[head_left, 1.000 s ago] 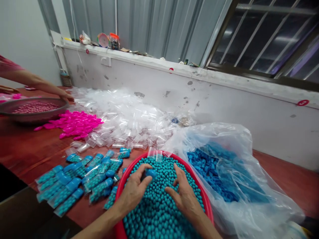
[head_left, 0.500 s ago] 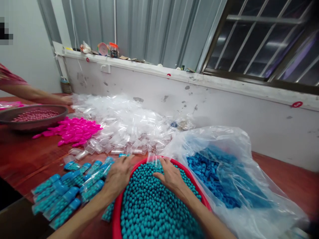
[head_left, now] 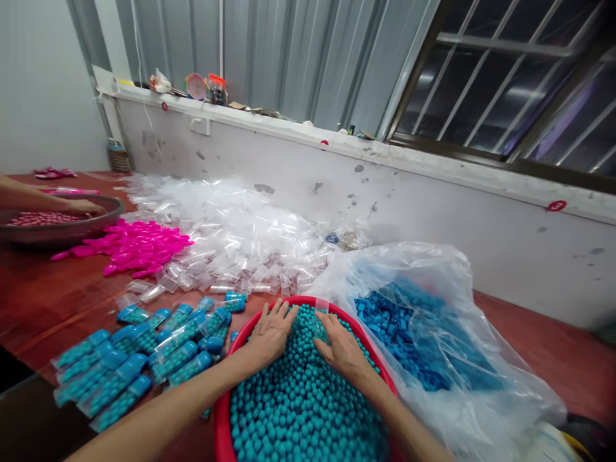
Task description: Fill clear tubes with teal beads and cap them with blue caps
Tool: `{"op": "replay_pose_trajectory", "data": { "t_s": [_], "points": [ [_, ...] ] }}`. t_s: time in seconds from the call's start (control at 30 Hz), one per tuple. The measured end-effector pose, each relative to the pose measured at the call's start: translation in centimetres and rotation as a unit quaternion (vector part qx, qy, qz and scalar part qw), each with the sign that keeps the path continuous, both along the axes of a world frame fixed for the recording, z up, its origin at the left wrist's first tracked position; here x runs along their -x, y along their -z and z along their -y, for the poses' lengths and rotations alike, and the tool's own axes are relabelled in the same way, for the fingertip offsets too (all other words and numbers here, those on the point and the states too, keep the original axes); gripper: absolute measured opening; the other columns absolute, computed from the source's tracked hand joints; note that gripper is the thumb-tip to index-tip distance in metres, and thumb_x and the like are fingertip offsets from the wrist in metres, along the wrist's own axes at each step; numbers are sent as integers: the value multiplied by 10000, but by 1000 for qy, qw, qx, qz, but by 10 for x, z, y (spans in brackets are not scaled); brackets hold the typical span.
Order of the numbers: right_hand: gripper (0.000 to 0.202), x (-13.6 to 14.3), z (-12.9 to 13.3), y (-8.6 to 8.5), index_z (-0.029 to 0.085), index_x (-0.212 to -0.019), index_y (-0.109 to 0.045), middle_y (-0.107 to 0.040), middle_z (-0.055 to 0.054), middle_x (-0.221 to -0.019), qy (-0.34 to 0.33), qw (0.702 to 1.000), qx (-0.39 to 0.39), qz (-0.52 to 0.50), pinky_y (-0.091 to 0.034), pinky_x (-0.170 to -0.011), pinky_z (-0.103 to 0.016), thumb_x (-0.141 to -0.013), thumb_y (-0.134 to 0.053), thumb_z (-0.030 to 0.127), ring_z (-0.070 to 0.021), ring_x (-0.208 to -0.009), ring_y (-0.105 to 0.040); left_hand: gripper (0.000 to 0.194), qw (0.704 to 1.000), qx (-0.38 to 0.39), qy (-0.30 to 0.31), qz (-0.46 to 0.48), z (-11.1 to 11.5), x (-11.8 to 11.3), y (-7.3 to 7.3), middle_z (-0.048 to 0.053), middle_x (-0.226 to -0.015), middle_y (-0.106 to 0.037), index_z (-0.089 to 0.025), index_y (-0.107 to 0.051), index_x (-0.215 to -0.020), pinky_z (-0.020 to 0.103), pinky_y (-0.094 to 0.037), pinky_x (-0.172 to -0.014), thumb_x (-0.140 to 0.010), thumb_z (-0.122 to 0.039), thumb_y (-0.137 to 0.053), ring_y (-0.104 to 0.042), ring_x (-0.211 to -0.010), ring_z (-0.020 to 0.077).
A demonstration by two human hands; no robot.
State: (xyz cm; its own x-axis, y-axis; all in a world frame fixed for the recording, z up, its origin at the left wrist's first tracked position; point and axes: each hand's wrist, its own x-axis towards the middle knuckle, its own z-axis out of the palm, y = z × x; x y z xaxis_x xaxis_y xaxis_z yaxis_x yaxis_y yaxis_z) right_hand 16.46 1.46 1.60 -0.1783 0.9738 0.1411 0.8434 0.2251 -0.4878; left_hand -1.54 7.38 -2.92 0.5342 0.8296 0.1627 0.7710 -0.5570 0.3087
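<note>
A red table [head_left: 520, 314] is covered across much of its top by goods. On its right, a clear plastic bag [head_left: 510, 359] is filled with blue caps [head_left: 394, 327]. Farther back, clear empty tubes [head_left: 235, 218] are heaped by the wall. In front, a red basin [head_left: 224, 417] is filled with teal beads [head_left: 308, 410]; to its left, blue-capped tubes of beads [head_left: 108, 382] are laid out. At far left, a dark bowl [head_left: 96, 224] is reached into by another person's hand [head_left: 84, 208], beside piled pink pieces [head_left: 139, 247]. The left hand [head_left: 272, 330] is spread palm-down over the basin's far-left rim; whether anything is grasped beneath cannot be told. By the right hand's [head_left: 341, 346] bent fingers, a clear tube [head_left: 321, 307] is seen above the beads; whether it is clasped cannot be told.
</note>
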Motion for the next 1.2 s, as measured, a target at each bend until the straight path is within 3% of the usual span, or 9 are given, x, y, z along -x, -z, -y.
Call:
{"op": "replay_pose_trajectory", "data": {
  "t_s": [0.17,0.27,0.37,0.43,0.5,0.6,0.73,0.97,1.2],
  "points": [
    [463,-9,33,-7,204,-1238,-355,-506,-81,-1009,22,938,143,-314,-519,-587,-321,-784,-431,258,-169,-740,-588,434,971,106,12,214,33,-26,-33,121,-1212,-505,-182,-447,-1211,414,-320,-943,-785,-260,-428,-442,-1119,256],
    [418,3,49,-5,228,-1184,-335,-518,-49,-919,11,868,192,-457,-511,-489,-297,-791,-436,330,-178,-710,-602,351,869,331,20,367,58,-38,-45,66,-857,-616,-156,-508,-1054,309,-455,-645,-771,-345,-424,-575,-725,184],
    [366,15,62,-2,227,-1158,-371,-554,-38,-885,1,908,146,-392,-500,-525,-294,-805,-428,301,-173,-689,-602,281,780,454,-50,428,73,-36,-48,10,-738,-562,-160,-457,-962,251,-415,-502,-738,-327,-420,-533,-565,137],
    [340,14,67,-5,230,-1148,-438,-597,-42,-904,-8,966,94,-239,-485,-674,-320,-810,-449,269,-191,-785,-601,248,803,434,-71,402,75,-25,-47,-23,-687,-523,-181,-432,-943,239,-390,-492,-721,-291,-422,-508,-529,125],
    [335,5,67,-9,219,-1152,-480,-608,-69,-993,11,996,58,-74,-431,-808,-346,-819,-460,252,-222,-920,-575,238,881,343,-57,321,72,-12,-45,-39,-649,-501,-200,-440,-939,234,-364,-526,-704,-240,-431,-499,-551,129],
    [335,-10,56,-7,166,-1157,-486,-569,-143,-1063,102,987,73,98,-438,-766,-381,-846,-416,268,-272,-932,-574,280,958,234,-30,161,63,-3,-38,-32,-656,-533,-214,-477,-925,232,-324,-583,-650,-164,-472,-518,-648,151],
    [308,-12,32,12,155,-1029,-541,-579,-157,-973,145,976,97,133,-445,-659,-379,-863,-372,352,-270,-805,-607,217,969,228,-35,86,54,-20,-18,-32,-598,-522,-205,-483,-840,238,-287,-571,-631,-150,-487,-519,-638,167],
    [256,7,22,22,188,-896,-565,-628,-29,-831,75,994,66,54,-424,-690,-225,-891,-333,296,-143,-799,-588,232,896,367,-68,240,43,-48,11,-92,-498,-383,-187,-428,-794,216,-291,-482,-592,-79,-464,-414,-471,112],
    [282,4,49,-4,273,-1090,-552,-569,-36,-1036,-11,999,22,42,-435,-729,-265,-823,-474,318,-166,-840,-583,384,757,497,34,423,51,-35,0,-16,-772,-600,-171,-467,-954,245,-390,-630,-584,-154,-571,-540,-719,153]
  ]
}}
